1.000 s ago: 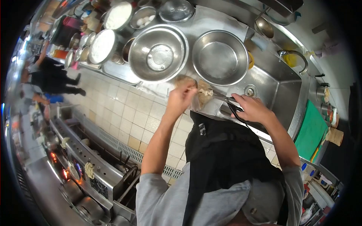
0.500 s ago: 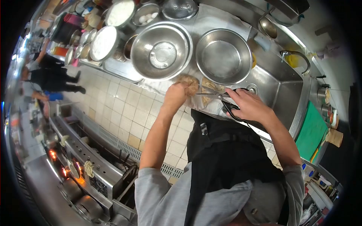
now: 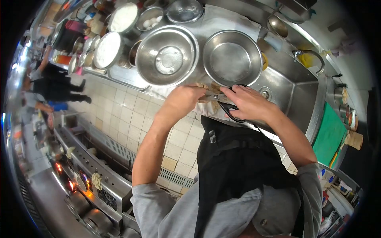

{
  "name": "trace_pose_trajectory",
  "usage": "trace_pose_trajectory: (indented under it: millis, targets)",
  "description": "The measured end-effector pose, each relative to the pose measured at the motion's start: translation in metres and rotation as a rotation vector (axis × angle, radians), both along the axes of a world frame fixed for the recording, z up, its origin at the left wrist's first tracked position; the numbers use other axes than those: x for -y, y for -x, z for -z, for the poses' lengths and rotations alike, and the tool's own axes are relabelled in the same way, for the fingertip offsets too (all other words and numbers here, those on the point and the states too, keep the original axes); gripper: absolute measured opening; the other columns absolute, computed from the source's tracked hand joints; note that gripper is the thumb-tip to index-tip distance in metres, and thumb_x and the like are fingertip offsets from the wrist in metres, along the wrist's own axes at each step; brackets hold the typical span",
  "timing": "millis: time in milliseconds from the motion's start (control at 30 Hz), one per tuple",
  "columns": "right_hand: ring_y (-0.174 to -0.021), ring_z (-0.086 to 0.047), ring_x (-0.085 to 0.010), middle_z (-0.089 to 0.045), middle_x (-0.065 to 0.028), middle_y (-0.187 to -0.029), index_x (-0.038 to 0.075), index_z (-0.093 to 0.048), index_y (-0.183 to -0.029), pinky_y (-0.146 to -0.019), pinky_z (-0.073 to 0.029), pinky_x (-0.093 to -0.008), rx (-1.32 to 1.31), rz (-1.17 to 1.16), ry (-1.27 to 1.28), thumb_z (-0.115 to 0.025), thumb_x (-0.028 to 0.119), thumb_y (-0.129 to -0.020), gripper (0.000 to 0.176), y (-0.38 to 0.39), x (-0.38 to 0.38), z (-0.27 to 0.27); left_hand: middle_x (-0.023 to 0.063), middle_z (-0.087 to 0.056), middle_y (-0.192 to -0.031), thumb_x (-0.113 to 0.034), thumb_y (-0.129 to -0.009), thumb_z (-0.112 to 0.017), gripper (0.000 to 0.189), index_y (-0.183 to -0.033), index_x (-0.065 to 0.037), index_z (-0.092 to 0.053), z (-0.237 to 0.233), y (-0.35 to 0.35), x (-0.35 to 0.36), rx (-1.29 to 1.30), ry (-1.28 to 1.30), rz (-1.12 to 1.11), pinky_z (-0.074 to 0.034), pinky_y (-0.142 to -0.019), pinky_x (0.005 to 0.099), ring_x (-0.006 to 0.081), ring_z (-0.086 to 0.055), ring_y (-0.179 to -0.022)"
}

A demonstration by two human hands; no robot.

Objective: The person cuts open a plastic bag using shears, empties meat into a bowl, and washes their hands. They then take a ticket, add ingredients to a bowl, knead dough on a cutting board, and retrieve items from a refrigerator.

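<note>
My right hand (image 3: 251,103) is closed round the black handles of a pair of scissors (image 3: 215,96). Their metal blades point left, against the fingers of my left hand (image 3: 182,100). That left hand is closed on a tan, ragged clump (image 3: 202,85), of which only a little shows past the fingers; I cannot make out its kind. Just beyond both hands stand two steel basins, a left one (image 3: 145,63) and a right one (image 3: 232,59) with a flat bottom. Brownish pieces on the counter edge between the hands are mostly covered.
To the right lies a steel sink (image 3: 295,107) with a tap (image 3: 323,65). A green board (image 3: 329,127) lies farther right. At the back left are white-filled containers (image 3: 108,49) and a bowl of eggs (image 3: 150,20). Stove flames (image 3: 71,185) burn at lower left; people (image 3: 55,85) stand beyond.
My left hand has turned over the tan clump, hiding most of it. The scissors and right hand have shifted left, so the blades now meet the left fingers. The view has shifted slightly.
</note>
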State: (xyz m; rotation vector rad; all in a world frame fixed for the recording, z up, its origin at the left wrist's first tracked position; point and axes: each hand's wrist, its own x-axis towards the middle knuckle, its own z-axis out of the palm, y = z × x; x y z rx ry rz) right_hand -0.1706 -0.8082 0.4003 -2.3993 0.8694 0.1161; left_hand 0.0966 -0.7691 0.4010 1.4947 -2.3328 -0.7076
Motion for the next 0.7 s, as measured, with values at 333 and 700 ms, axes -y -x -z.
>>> trace_pose_trajectory:
  millis: [333, 700]
  targets:
    - [-0.106, -0.063, -0.0427, -0.065, -0.0216, -0.110, 0.011, -0.047, -0.142, -0.088, -0.051, -0.0505, -0.042, 0.045, -0.233, -0.075, 0.040, -0.085, 0.070, 0.011, 0.006, -0.003, 0.0176, -0.072, -0.097, -0.002, -0.089, -0.063, 0.020, -0.106, -0.002, -0.073, 0.015, 0.017, 0.000, -0.223, -0.002, -0.054, -0.056, -0.075, 0.0401, 0.0351, -0.071, -0.086]
    - [-0.114, -0.062, -0.0390, -0.063, -0.0199, -0.120, 0.012, -0.045, -0.143, -0.091, -0.051, -0.0497, -0.085, 0.081, -0.150, -0.070, 0.034, -0.084, 0.069, 0.032, 0.008, 0.011, 0.0196, -0.070, -0.095, -0.002, -0.088, -0.058, 0.028, -0.112, -0.006, -0.073, 0.041, 0.012, -0.004, -0.189, 0.118, -0.272, -0.054, -0.075, 0.0443, 0.0391, -0.067, -0.085]
